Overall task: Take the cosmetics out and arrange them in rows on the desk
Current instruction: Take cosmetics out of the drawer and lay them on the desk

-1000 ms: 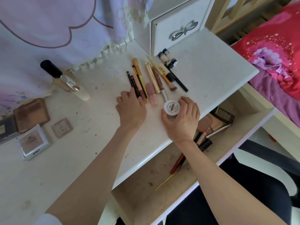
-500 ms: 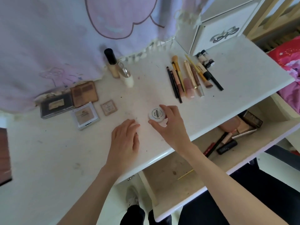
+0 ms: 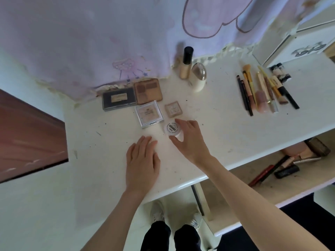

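Where right hand [image 3: 192,140] grips jar [image 3: 171,129], jar's near side hidden.

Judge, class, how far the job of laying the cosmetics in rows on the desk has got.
Done: brushes and pencils lie side by side, and compacts sit grouped on the desk. In hand: the right hand grips a round white jar beside the compacts; the left hand rests flat. Left: several items remain in the open drawer.

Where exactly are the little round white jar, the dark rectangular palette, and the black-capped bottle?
Round white jar [image 3: 171,129], head view, on its labelled lid.
Dark rectangular palette [image 3: 118,98], head view, lid centre.
Black-capped bottle [image 3: 185,69], head view, on its beige body.
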Demonstrator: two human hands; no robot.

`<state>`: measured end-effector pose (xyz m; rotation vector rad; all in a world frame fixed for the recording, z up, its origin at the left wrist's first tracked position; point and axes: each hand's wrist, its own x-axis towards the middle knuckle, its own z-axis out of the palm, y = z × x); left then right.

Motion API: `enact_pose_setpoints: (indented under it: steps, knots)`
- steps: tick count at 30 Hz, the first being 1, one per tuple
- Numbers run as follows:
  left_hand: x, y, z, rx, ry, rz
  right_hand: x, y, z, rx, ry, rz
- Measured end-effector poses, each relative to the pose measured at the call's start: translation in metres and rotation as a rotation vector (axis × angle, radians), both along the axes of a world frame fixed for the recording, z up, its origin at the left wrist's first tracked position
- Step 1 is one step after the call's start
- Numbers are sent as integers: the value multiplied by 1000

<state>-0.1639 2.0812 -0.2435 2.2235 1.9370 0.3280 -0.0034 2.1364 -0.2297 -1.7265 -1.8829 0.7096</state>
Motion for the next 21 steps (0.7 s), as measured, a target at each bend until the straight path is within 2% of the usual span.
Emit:
enact_pose_setpoints:
  steps: [6, 11, 16, 18, 21]
  knots:
    - [-2, 2, -3, -9, 40, -11, -15, 3, -5, 17, -94, -25]
    - [-6, 1, -8, -31, 111, -73, -3, -21, -2, -52, -75, -62]
    - [-7, -9, -10, -66, 185, -136, 42, -65, -14, -10, -355, -23]
    - [1, -12, -5, -55, 146, -156, 61, -80, -16, -25, -429, -18]
    - [25, -18, 2, 43, 12, -314, 91, -94, -15, -43, -463, -44]
